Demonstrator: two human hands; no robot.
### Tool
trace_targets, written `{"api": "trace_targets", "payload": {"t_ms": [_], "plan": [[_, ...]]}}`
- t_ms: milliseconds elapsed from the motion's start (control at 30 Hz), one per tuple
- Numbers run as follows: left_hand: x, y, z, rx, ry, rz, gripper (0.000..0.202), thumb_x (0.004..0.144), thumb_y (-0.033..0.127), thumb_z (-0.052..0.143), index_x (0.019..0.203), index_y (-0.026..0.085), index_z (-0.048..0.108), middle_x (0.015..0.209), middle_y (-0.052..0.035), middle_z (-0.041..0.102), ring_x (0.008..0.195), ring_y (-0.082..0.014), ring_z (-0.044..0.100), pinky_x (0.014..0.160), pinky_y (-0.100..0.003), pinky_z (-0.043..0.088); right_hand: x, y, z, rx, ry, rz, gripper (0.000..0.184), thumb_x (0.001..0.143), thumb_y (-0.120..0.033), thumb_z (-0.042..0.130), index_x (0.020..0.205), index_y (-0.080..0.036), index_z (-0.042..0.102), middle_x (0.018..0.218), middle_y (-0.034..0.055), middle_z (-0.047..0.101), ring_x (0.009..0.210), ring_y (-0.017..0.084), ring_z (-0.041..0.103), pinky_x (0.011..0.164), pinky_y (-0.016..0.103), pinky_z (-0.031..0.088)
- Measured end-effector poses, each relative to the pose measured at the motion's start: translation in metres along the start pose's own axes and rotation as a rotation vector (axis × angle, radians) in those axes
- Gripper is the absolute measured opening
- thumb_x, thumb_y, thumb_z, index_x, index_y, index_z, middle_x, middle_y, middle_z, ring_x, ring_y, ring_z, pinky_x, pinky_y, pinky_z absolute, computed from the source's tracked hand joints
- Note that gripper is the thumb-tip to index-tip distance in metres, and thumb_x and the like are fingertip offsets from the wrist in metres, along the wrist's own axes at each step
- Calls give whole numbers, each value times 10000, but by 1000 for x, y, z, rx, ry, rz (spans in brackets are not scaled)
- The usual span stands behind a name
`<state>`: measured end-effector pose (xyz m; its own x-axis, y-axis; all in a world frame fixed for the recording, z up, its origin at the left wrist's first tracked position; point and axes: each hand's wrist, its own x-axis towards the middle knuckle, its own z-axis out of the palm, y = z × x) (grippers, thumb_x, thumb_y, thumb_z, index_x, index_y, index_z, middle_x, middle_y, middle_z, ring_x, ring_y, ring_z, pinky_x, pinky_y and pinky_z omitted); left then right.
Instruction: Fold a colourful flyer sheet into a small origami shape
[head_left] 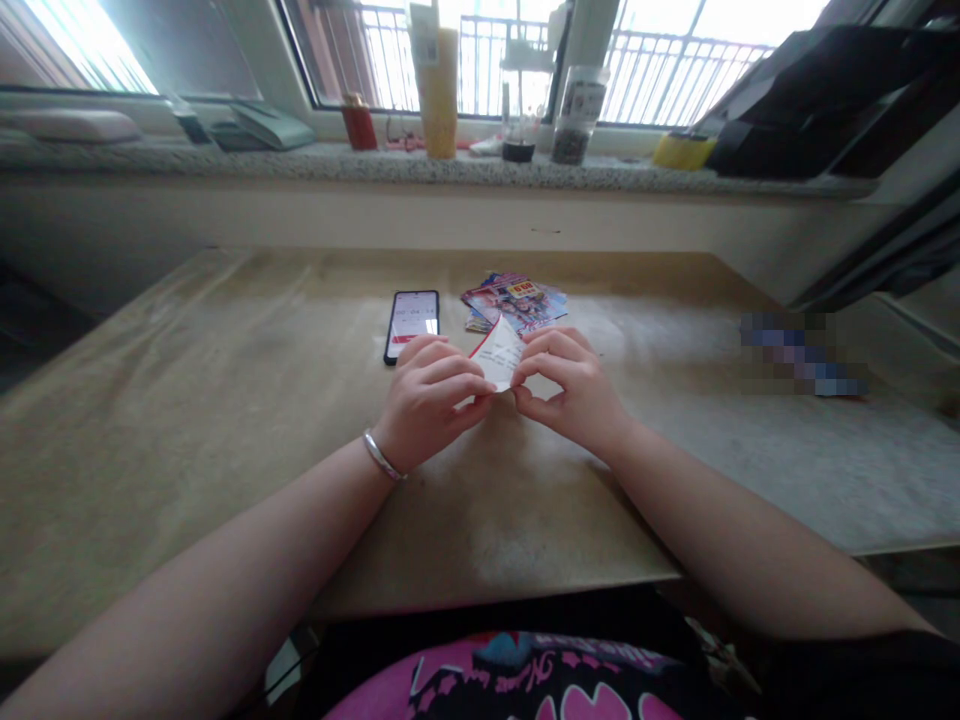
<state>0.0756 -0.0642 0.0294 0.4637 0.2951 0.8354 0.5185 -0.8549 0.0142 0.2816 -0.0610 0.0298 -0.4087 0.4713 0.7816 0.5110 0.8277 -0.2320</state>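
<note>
A small piece of paper (pixel 496 358), white with printed lines and a red edge, is raised above the table between both hands. My left hand (pixel 435 395) pinches its lower edge between thumb and fingers; a silver bangle circles that wrist. At the paper's lower right, my right hand (pixel 570 385) is closed in a pinch on the same edge. Just beyond the paper lies a pile of colourful printed cards or leaflets (pixel 517 300). A phone (pixel 412 325) with its screen lit rests face up beyond my left hand.
A beige-covered table (pixel 225 430) stretches out on both sides. Toward the right lies a blurred-out bluish item (pixel 806 355). On the stone windowsill (pixel 262 165) behind stand a red container (pixel 359 122), a yellow bottle (pixel 441 95), a clear jar (pixel 579 115) and a black bag (pixel 810 105).
</note>
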Motion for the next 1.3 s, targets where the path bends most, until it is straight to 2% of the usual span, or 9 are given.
{"api": "trace_targets", "payload": {"t_ms": [400, 900, 1067, 1233, 1300], "plan": [[0, -1, -1, -6, 30, -18, 97, 765, 185, 698, 716, 228, 627, 716, 43, 671, 682, -115, 566, 828, -321, 462, -2, 8, -1, -73, 17, 8, 94, 743, -137, 613, 717, -227, 620, 814, 26, 621, 884, 192, 577, 834, 372, 498], [-2, -2, -2, 27, -25, -32, 83, 819, 233, 672, 744, 236, 634, 750, 43, 679, 703, -119, 570, 820, -313, 454, -3, 5, -3, -155, -17, -47, 81, 795, -168, 601, 754, -230, 632, 841, 30, 630, 896, 189, 572, 851, 359, 491], [-5, -9, 0, 4, -17, -170, 129, 824, 324, 685, 820, 205, 635, 842, -14, 676, 795, -153, 591, 765, -316, 467, -4, 9, -3, -145, 5, 4, 73, 792, -160, 608, 759, -219, 635, 824, 32, 637, 844, 182, 568, 805, 347, 484], [-7, -17, 2, -78, 51, -264, 22, 850, 190, 638, 866, 197, 653, 876, -27, 623, 842, -147, 580, 773, -309, 486, -5, 14, -2, -107, 23, 72, 87, 783, -155, 621, 727, -222, 625, 765, 23, 631, 788, 176, 571, 783, 350, 474], [-7, -17, 2, -111, 94, -274, 63, 846, 148, 631, 846, 203, 662, 880, -19, 596, 854, -136, 575, 782, -296, 495, -6, 14, -2, -77, 2, 87, 94, 790, -161, 619, 722, -226, 625, 762, 22, 637, 785, 176, 573, 779, 350, 475]]}}
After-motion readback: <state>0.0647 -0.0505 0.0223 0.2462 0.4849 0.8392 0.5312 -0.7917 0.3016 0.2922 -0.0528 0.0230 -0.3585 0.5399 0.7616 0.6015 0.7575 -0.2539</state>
